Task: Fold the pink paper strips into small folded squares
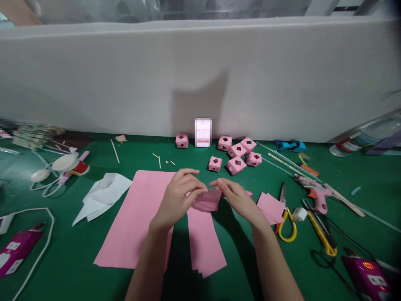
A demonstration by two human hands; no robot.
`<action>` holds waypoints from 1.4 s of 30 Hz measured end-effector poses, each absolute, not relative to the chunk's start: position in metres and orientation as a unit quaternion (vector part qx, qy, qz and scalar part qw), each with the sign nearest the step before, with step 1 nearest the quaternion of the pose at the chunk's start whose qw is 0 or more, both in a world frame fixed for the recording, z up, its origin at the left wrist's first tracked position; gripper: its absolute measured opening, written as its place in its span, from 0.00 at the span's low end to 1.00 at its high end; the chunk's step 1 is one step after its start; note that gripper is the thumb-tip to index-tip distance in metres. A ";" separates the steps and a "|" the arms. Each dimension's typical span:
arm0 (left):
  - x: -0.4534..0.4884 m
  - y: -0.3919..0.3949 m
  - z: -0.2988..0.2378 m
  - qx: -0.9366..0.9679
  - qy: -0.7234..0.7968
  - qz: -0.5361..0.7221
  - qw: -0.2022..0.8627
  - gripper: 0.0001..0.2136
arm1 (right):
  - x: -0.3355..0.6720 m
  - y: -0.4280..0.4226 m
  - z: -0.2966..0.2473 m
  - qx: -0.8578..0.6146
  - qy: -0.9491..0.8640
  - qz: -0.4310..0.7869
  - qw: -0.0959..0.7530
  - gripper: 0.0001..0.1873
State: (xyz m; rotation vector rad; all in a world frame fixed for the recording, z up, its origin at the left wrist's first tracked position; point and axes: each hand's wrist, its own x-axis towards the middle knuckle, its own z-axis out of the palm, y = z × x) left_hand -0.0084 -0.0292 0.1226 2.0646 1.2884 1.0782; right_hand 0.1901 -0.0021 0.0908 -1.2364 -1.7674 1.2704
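My left hand (179, 193) and my right hand (235, 200) both pinch a small folded piece of pink paper (207, 200), held just above the green table (72, 259). Under the hands lie a large pink sheet (134, 217) and a stack of pink paper strips (205, 242). A small pile of pink paper squares (271, 207) lies right of my right hand. Several finished pink paper cubes (237, 155) with dark diamond-shaped holes stand behind the hands, and one more pink cube (182, 141) stands apart by the wall.
Yellow-handled scissors (286, 221), a yellow utility knife (322, 234) and a pink glue gun (318, 196) lie at the right. Crumpled white paper (102, 196) lies at the left, beside a red tape roll (73, 165). Purple power strips (15, 251) sit at both front corners. A white wall (200, 79) runs behind.
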 end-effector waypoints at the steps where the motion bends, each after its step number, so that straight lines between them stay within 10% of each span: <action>1: -0.009 -0.030 0.124 0.755 0.463 0.396 0.243 0.08 | 0.189 -0.002 0.090 -0.447 -0.680 0.498 0.299 0.22; 14: -0.015 -0.035 0.127 0.730 0.473 0.410 0.275 0.06 | 0.169 -0.012 0.080 -0.260 -0.450 0.814 0.259 0.29; 19: -0.011 -0.032 0.127 0.701 0.498 0.399 0.317 0.17 | 0.165 -0.006 0.080 -0.337 -0.427 0.769 0.337 0.22; 27: -0.017 -0.025 0.111 0.678 0.557 0.324 0.354 0.14 | 0.166 0.000 0.074 -0.392 -0.413 0.684 0.456 0.36; 36: -0.030 -0.002 0.057 0.703 0.651 0.242 0.155 0.10 | 0.171 0.013 0.025 -0.541 -0.578 0.547 0.272 0.18; 42: -0.023 0.015 -0.008 0.732 0.627 0.241 0.115 0.27 | 0.170 0.020 0.001 -0.609 -0.621 0.431 0.239 0.12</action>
